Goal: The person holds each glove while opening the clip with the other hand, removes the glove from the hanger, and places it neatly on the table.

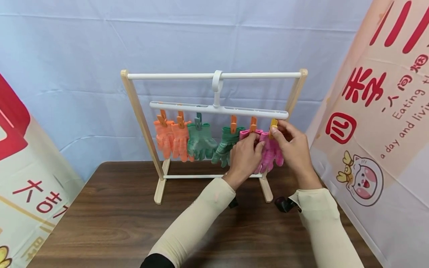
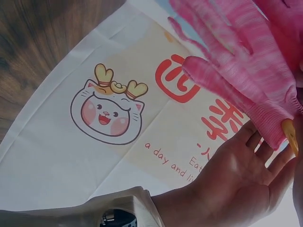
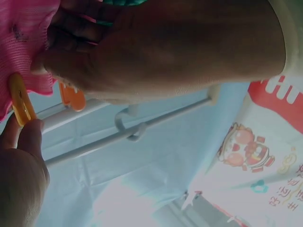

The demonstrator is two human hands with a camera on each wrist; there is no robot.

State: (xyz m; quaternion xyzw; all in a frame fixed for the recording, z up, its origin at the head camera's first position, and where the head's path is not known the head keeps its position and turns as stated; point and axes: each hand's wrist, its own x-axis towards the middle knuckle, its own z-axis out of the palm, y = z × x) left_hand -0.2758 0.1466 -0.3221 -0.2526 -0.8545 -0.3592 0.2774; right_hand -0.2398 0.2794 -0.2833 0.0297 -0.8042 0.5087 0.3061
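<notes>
My right hand (image 1: 296, 150) pinches a yellow clothespin (image 1: 273, 124) at the right end of the white hanger (image 1: 187, 108). That clothespin sits on the cuff of the rightmost pink glove (image 1: 270, 154). My left hand (image 1: 244, 158) holds the same glove by the side of its cuff; some fingers are hidden behind the fabric in the right wrist view. Another pink glove (image 1: 245, 134), partly behind my left hand, hangs from an orange clothespin (image 1: 253, 124). Further left hang green gloves (image 1: 201, 141) and orange gloves (image 1: 164, 139), each clipped with a clothespin.
A wooden rack (image 1: 139, 111) with a white top bar (image 1: 174, 76) carries the hanger by its hook (image 1: 217, 82). It stands on a brown wooden table (image 1: 117, 219). Pale cloth (image 1: 83, 56) hangs behind, and a printed banner (image 1: 375, 130) is close on the right.
</notes>
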